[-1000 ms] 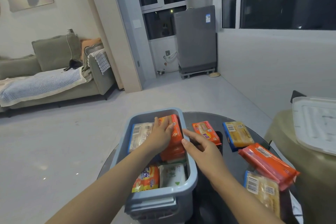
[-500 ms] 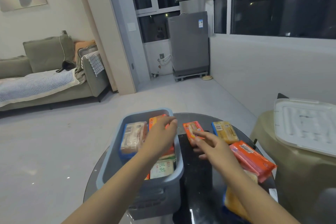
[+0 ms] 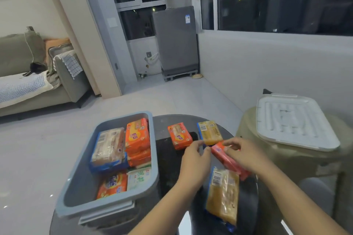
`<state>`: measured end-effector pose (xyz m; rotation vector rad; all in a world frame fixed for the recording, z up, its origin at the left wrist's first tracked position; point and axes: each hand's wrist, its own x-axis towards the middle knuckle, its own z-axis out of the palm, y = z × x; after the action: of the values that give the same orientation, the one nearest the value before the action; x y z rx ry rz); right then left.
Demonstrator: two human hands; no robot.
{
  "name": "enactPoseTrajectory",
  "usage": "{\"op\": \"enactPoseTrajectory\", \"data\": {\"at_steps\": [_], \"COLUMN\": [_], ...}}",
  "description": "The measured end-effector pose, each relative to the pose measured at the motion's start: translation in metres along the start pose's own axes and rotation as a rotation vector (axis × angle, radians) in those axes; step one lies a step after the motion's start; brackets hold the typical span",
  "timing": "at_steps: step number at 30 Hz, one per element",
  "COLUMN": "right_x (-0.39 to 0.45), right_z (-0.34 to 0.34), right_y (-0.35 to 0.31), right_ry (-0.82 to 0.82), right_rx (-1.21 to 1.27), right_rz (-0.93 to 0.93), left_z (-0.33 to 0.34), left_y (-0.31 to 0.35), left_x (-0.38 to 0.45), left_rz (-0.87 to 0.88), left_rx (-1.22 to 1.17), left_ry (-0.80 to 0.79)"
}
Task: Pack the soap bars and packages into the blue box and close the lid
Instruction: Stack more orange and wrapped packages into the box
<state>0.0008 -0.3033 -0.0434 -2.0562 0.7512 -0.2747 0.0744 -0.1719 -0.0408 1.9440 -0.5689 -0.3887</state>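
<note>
Dark and glossy, the round counter (image 3: 172,168) sits in a pale-floored room with a sofa (image 3: 34,82) far left and night-black windows behind. From the head camera we see the blue box (image 3: 107,158) on the counter's left side, lid off, already holding several packs: a long blue-edged pack (image 3: 108,149) lying on top at the left, orange packs (image 3: 137,137) stacked beside it, and an orange detergent soap pack (image 3: 112,185) next to a white-and-green pack (image 3: 139,177) at the near end.

Out on the counter, right of the box, we have an orange soap bar (image 3: 179,135) and a yellow soap bar (image 3: 210,132) side by side at the far edge. Nearer us lies a long yellow pack (image 3: 223,194).

Our left hand (image 3: 194,160) and right hand (image 3: 244,155) meet over the long red-orange pack (image 3: 227,160), which lies between the yellow bar and the yellow pack. The right hand's fingers curl over its top, closing on it; the left hand's fingers are bent at its far end, thumb and forefinger apart, and we cannot tell if they touch it.

Off to the right, the white lid (image 3: 294,122) rests flat on a beige stool (image 3: 286,158), well apart from the box.
</note>
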Motion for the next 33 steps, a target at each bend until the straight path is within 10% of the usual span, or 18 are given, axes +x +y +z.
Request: {"op": "enactPoseTrajectory", "data": {"at_steps": [11,19,27,33], "right_x": [-0.009,-0.007,0.002,0.019], "right_z": [0.001,0.007,0.002,-0.009], "right_y": [0.028,0.021,0.006,0.013], "right_ry": [-0.349,-0.206,-0.113,-0.025], "right_rx": [-0.282,-0.118,0.334,0.536], "right_rz": [0.121,0.072,0.069,0.144], "left_z": [0.033,0.015,0.012,0.028], "left_y": [-0.05,-0.044,-0.027,-0.001], "left_x": [-0.009,-0.013,0.008,0.048], "left_rz": [-0.158,-0.15,-0.031,-0.025], "left_rx": [0.043,-0.171,-0.622,-0.422], "left_ry": [-0.157,-0.3,-0.058,-0.066]}}
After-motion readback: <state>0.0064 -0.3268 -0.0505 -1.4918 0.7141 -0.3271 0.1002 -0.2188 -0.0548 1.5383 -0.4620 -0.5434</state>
